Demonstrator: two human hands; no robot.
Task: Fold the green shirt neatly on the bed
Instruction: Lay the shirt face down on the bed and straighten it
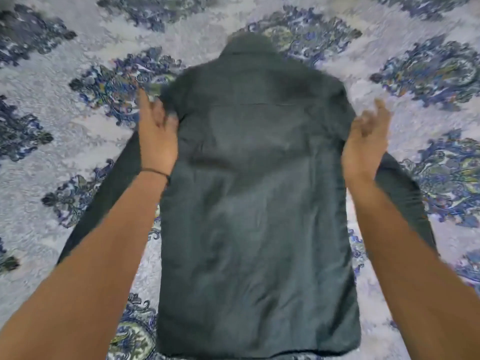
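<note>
The dark green shirt (257,203) lies back up on the bed, collar far from me, hem near me. Its two sleeves run down beside the body, partly hidden under my forearms. My left hand (157,136) is at the shirt's left shoulder, fingers extended along the edge and touching the cloth. My right hand (366,141) hovers at the right shoulder edge, fingers loosely bent and blurred; I cannot tell whether it holds any cloth.
A pale grey bedspread (78,141) with blue paisley medallions covers the whole bed around the shirt. A thin dark band circles my left wrist (155,171).
</note>
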